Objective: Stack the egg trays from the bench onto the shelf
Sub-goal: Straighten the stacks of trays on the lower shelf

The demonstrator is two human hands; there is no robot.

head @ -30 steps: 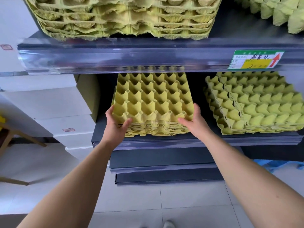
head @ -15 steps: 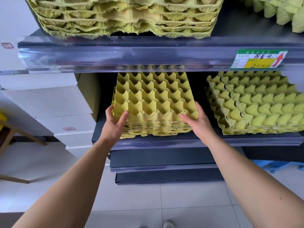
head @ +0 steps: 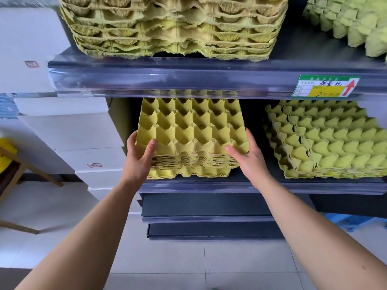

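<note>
On the middle shelf (head: 293, 186), the centre stack of yellow egg trays (head: 190, 130) sits with its front edge just behind the shelf's front lip. I see my left hand (head: 138, 160) gripping the stack's front-left corner, thumb on top and fingers wrapped round the side. My right hand (head: 249, 160) grips the front-right corner the same way. The upper trays jut a little to the right of the lowest one.

To the right a dark bare strip of shelf separates this stack from a second stack (head: 326, 143). On the left the trays come close to a pile of white boxes (head: 69, 130). Overhead, the upper shelf (head: 167, 76) hides the back rows.

By my count, four tray stacks are in view: two on the middle shelf, and a yellow stack (head: 173, 28) and a greener stack (head: 351, 24) above. One price label (head: 325, 85) is fixed to the upper shelf's edge.
</note>
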